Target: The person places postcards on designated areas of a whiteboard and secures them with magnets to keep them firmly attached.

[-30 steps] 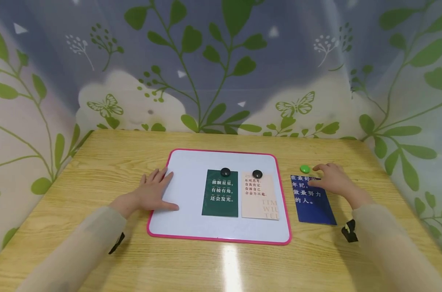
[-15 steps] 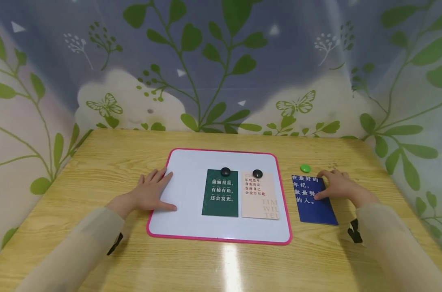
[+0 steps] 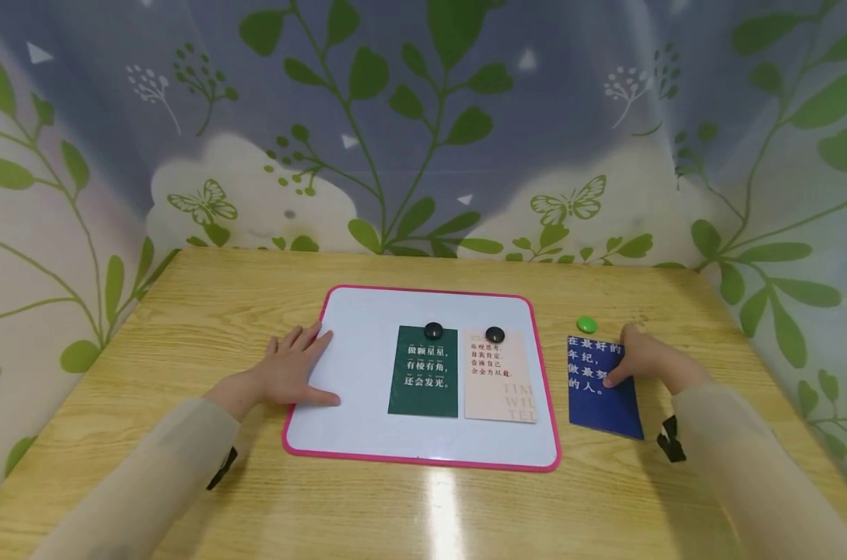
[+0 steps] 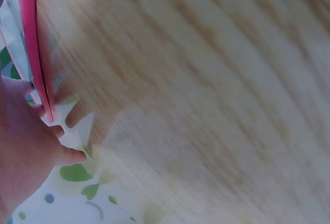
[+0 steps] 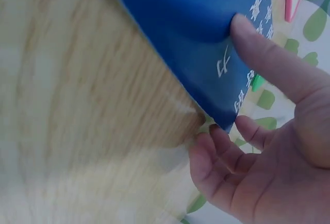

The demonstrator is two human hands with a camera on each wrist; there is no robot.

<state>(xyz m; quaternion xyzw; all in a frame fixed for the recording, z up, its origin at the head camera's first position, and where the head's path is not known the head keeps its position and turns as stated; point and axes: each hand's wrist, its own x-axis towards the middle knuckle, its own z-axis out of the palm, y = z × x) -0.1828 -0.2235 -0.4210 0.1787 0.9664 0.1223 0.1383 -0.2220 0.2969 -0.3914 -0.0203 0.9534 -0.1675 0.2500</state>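
Observation:
A blue card (image 3: pixel 600 398) with white characters lies on the wooden table right of the pink-framed whiteboard (image 3: pixel 367 319). My right hand (image 3: pixel 642 360) pinches its right edge. In the right wrist view the thumb (image 5: pixel 258 49) presses on the blue card (image 5: pixel 180 23) and the fingers (image 5: pixel 227 141) curl under the raised edge. My left hand (image 3: pixel 293 372) rests flat on the board's left rim; the left wrist view shows this hand (image 4: pixel 26 152) beside the pink frame (image 4: pixel 31 38). A green card (image 3: pixel 423 383) and a beige card (image 3: pixel 500 386) lie on the board, each under a black magnet (image 3: pixel 433 330).
A green round magnet (image 3: pixel 587 324) lies on the table just beyond the blue card. A second black magnet (image 3: pixel 495 334) tops the beige card. Leaf-patterned curtain walls close in the table (image 3: pixel 220 311) at the back and both sides.
My right hand drew back from beside the green magnet to the blue card's right edge and took hold of it; the card shifted slightly. The left hand stayed put.

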